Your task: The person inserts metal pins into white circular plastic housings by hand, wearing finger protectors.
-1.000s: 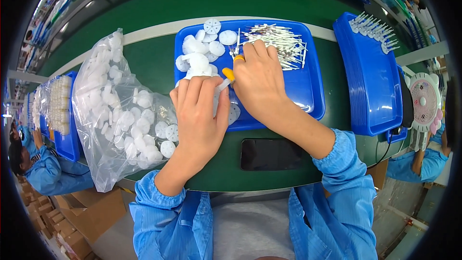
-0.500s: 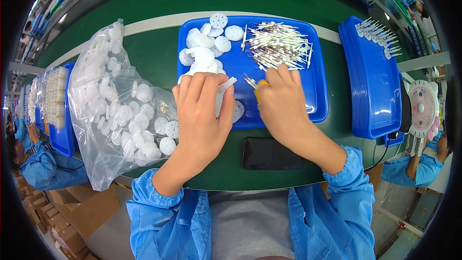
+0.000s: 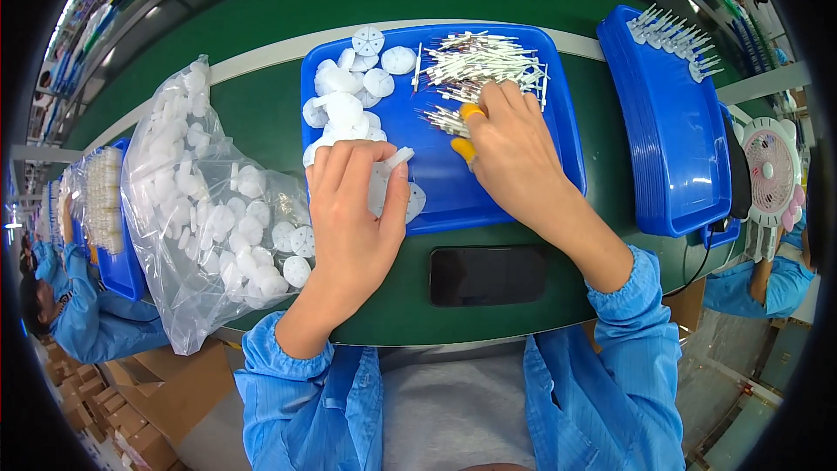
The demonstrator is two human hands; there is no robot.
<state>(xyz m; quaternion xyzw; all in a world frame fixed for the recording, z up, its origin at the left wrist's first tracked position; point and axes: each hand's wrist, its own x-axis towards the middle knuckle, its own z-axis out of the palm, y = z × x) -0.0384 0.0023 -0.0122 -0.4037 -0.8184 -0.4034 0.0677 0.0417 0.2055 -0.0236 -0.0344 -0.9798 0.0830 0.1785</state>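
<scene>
My left hand (image 3: 356,209) is closed around a white plastic disc (image 3: 399,158), seen edge-on between thumb and forefinger over the front of the blue tray (image 3: 571,157). With yellow covers on thumb and forefinger, my right hand (image 3: 520,153) has a small bunch of thin white sticks (image 3: 446,120) at its grip. Its other fingertips reach into the larger pile of white sticks with dark ends (image 3: 484,57) in the tray. Heaped white slotted discs (image 3: 342,109) fill the tray's left side. Another disc (image 3: 416,202) lies beside my left hand.
A clear bag of white discs (image 3: 205,209) lies left of the tray. Near the table edge rests a black phone (image 3: 488,276). Stacked blue trays (image 3: 671,157) at the right carry assembled white pieces (image 3: 676,39); a small fan (image 3: 769,170) stands beyond. Co-workers sit at both sides.
My right hand has moved away from my left, up to the pile of sticks. The left hand keeps its disc. The whole view has shifted slightly.
</scene>
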